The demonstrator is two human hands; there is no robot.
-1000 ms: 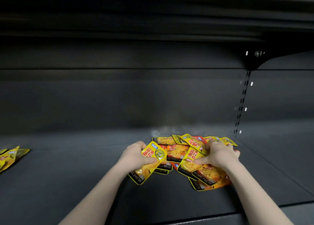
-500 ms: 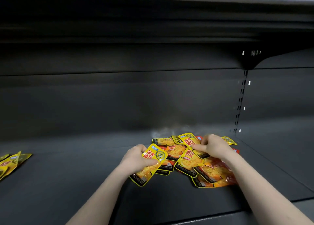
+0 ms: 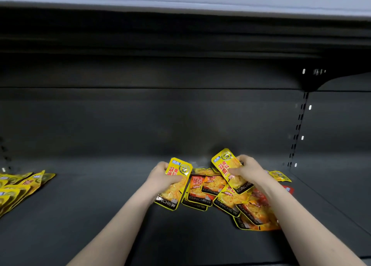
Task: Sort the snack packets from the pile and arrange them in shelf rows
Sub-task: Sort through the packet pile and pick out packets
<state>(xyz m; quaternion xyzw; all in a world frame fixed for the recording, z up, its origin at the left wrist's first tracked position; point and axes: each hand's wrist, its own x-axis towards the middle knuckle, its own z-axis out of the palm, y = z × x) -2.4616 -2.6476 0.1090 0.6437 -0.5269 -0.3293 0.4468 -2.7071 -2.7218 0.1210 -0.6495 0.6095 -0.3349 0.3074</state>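
each hand's fingers grip one yellow packet: left hand (image 3: 160, 177), right hand (image 3: 248, 170), above the pile (image 3: 230, 197).

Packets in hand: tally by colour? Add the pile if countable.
Yellow: 2, the left-hand packet gripped by the left hand and the right-hand packet gripped by the right hand
Orange: 0
Total in hand: 2
Pile: yellow and orange packets overlap, no sure count.
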